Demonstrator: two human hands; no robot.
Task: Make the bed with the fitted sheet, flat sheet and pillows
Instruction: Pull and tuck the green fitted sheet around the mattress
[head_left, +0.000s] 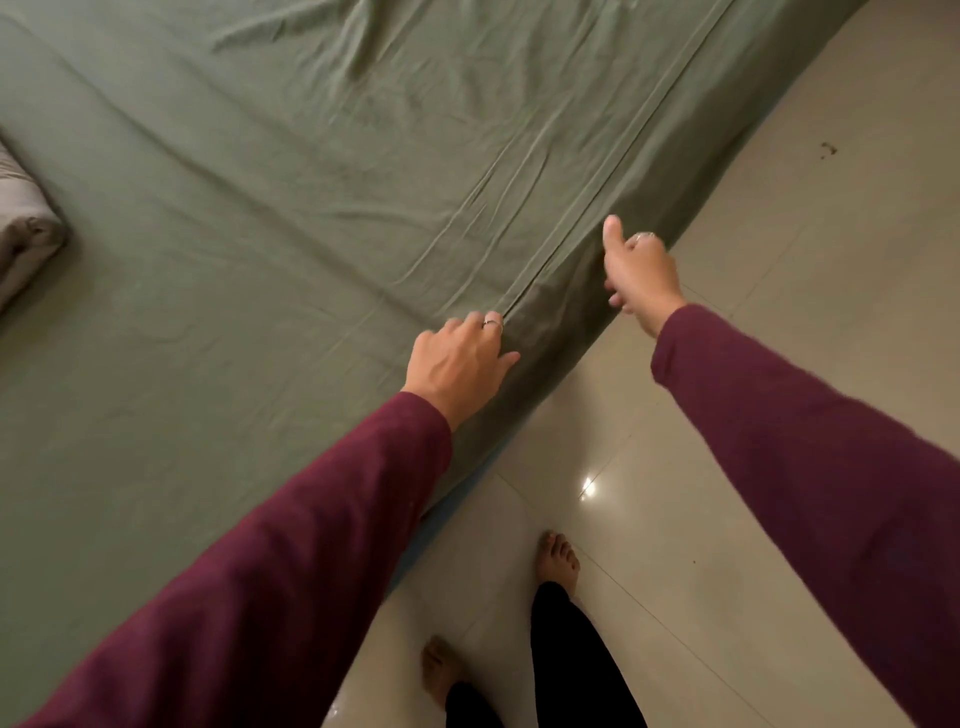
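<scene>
While my bare feet (558, 561) stand on the tiled floor (779, 208) beside the bed's edge, my left hand (460, 358) pinches the green sheet (234, 208) at its long seam, which follows that edge away from me. Farther along, my right hand (641, 273) grips the overhang, thumb up.

Long maroon sleeves (291, 545) cover both arms — rings (492, 323) on the fingers, black trousers (566, 660), bare feet (558, 561).
</scene>
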